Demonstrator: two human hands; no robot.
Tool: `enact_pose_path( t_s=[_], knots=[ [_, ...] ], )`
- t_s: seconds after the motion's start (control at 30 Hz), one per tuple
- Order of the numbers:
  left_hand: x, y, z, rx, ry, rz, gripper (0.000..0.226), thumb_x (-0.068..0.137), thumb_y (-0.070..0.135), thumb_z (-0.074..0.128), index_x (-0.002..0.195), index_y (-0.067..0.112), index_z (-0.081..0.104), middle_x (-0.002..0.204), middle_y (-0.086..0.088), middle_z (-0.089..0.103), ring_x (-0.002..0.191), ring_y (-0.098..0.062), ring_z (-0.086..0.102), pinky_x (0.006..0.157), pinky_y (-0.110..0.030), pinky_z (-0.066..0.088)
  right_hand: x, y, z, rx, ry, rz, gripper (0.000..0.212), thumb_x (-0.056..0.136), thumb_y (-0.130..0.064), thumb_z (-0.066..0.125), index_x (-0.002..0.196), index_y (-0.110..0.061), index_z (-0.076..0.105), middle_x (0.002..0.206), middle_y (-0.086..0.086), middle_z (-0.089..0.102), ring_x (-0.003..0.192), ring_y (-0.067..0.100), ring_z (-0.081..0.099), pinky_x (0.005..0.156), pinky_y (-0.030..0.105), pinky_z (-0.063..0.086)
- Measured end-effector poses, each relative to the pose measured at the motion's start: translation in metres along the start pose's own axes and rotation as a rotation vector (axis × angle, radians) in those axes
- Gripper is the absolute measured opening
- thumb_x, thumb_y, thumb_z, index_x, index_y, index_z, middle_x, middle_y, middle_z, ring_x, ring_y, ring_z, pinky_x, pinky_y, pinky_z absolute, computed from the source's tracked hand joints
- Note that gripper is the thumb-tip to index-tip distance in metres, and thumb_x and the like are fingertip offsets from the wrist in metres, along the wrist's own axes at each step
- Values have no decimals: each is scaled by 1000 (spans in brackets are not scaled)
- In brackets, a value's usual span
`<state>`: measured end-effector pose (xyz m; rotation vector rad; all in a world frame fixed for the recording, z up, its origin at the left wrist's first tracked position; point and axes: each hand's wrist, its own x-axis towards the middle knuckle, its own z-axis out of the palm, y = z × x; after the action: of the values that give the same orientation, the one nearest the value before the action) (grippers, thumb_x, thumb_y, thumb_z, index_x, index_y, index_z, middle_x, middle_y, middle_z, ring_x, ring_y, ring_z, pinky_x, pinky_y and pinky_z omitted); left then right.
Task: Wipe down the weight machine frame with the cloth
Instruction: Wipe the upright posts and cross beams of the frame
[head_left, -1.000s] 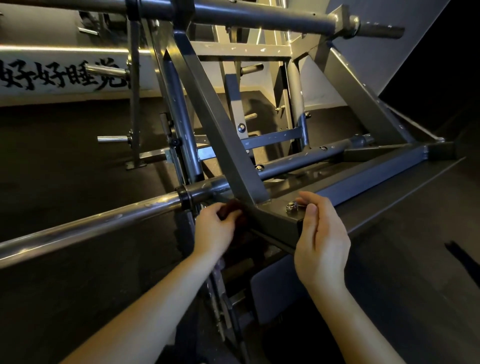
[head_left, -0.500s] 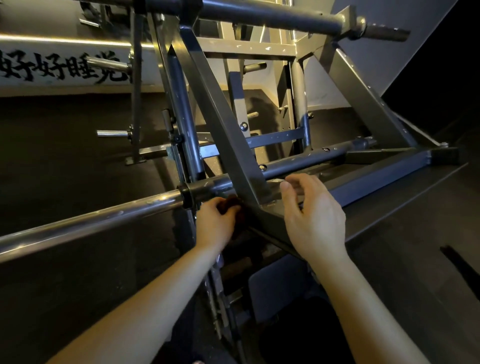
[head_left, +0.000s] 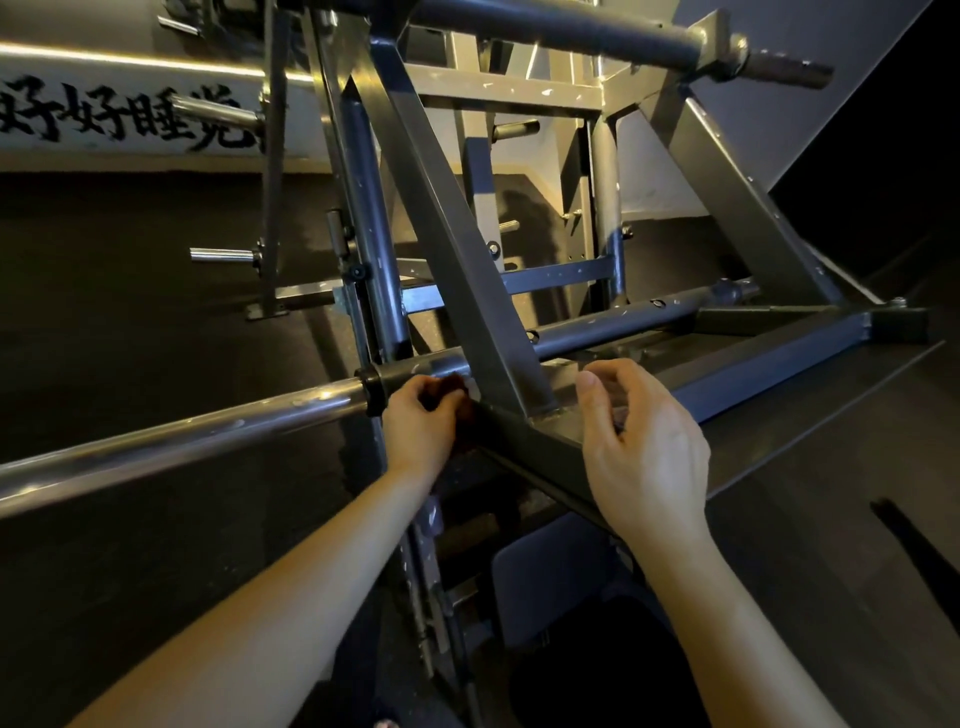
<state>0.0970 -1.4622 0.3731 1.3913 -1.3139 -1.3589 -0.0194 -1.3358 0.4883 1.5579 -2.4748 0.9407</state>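
As the left hand (head_left: 421, 431) clenches the cloth (head_left: 451, 391) on the frame (head_left: 467, 291), the right hand (head_left: 647, 452) hovers at 3 o'clock. Its fingers curl loosely, empty.

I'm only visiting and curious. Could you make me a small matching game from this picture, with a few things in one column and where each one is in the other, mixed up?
Things:
1 cloth
2 chrome bar
3 right hand
4 black lettering

Places:
A on the pale wall, upper left
B over a corner of the frame, fingers loosely curled
C bunched in the left hand
D running from lower left up to the black collar

Pairs: 1-C, 2-D, 3-B, 4-A
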Motion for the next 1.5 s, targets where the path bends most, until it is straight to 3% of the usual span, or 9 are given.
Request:
enact_pose_path(
  t_s=[0.23, 0.4, 0.47, 0.63, 0.83, 1.1, 1.27, 1.43, 1.5],
  knots=[
    [-76, 3, 0, -149, -181, 237, 18, 95, 7, 69, 105, 22, 73, 97, 9, 75, 97, -4, 71, 87, -23, 58, 1, 2, 2, -13, -20, 9, 33, 100, -50, 41, 111, -29, 64, 84, -21, 57, 77, -13, 53, 62, 8, 33],
    [-27, -10, -2, -31, -88, -3, 12, 95, 16, 70, 96, 29, 71, 91, 9, 74, 97, -9, 71, 91, -29, 57, 1, 0, 0, -28, -20, 32, 30, 101, -50, 42, 108, -31, 63, 79, -25, 54, 74, -13, 50, 60, 9, 29],
    [-49, -1, -3, -75, -149, 55, 12, 95, 17, 69, 101, 27, 73, 95, 9, 75, 96, -5, 71, 93, -35, 58, 1, 1, 0, -15, -18, 26, 30, 100, -49, 42, 108, -30, 64, 80, -23, 55, 75, -12, 52, 61, 10, 31],
    [-93, 13, -3, -143, -218, 280, 18, 94, 10, 71, 104, 25, 75, 96, 14, 76, 95, -2, 71, 88, -21, 56, 0, 1, 2, -17, -4, 21, 29, 100, -48, 42, 106, -30, 64, 79, -24, 54, 74, -11, 53, 60, 9, 31],
    [-23, -11, -7, 31, -143, -28, 13, 95, 23, 70, 89, 34, 68, 87, 10, 74, 85, -2, 70, 92, -41, 59, -1, 1, 1, -33, -10, 31, 28, 101, -46, 45, 109, -29, 65, 81, -22, 56, 74, -11, 53, 60, 9, 31],
    [-86, 0, 3, -158, -166, 247, 21, 95, 11, 70, 109, 26, 73, 100, 15, 75, 99, -1, 70, 89, -23, 57, -1, 2, 1, -33, -12, 15, 26, 100, -46, 45, 106, -29, 64, 79, -21, 56, 74, -9, 55, 60, 9, 33],
    [-26, -32, 14, -106, -25, -14, 10, 96, 17, 68, 100, 24, 74, 93, 8, 75, 93, -5, 71, 89, -33, 59, 0, 2, 1, -48, -25, 21, 28, 99, -47, 45, 109, -29, 64, 81, -22, 55, 75, -10, 54, 62, 9, 32],
    [24, -41, 19, -63, 49, -247, 11, 100, 19, 63, 105, 23, 71, 95, 4, 69, 90, -13, 69, 71, -25, 55, 2, 0, -1, -41, -62, 30, 23, 99, -46, 47, 107, -32, 63, 81, -22, 56, 75, -8, 54, 61, 10, 32],
    [33, -40, 18, -52, 59, -320, 11, 99, 21, 63, 107, 22, 71, 98, 0, 70, 89, -16, 70, 79, -36, 61, 2, 0, -1, -30, -65, 29, 24, 98, -46, 46, 106, -32, 63, 81, -21, 58, 75, -7, 55, 61, 11, 33]
  ],
)
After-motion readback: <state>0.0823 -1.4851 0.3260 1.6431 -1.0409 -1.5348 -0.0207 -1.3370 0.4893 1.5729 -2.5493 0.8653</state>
